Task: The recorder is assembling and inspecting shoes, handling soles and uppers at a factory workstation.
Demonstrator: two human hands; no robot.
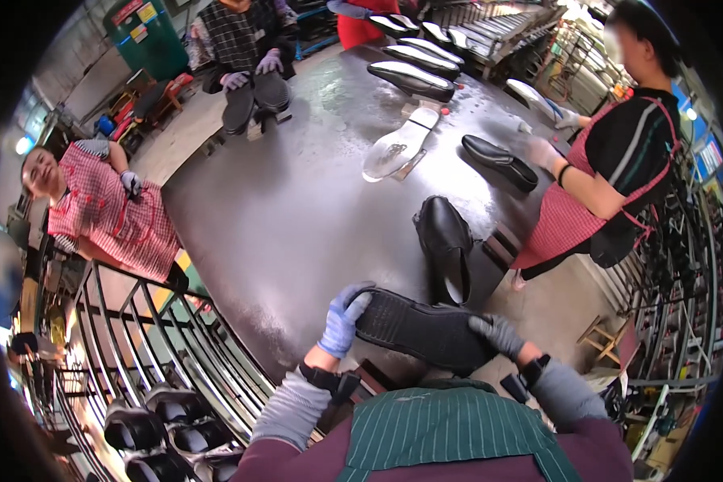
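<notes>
A black shoe (419, 323) is held sideways at the near edge of the table, its ribbed dark sole turned up toward me. My left hand (348, 317), in a light blue-grey glove, is closed on one end of it. Around the other end, my right hand (501, 334) in a darker grey glove is closed too. Just beyond, a black slip-on shoe (444, 241) stands on the dark metal table (257, 217), its opening toward me. Farther off lies a pale sole (400, 147) on a small support.
A co-worker in a checked apron (594, 177) works at the right by another black shoe (500, 161). Several shoes with white undersides (414, 76) line the far side. Another person (108, 201) stands left, behind a metal rack (161, 321) bearing black shoes (177, 406).
</notes>
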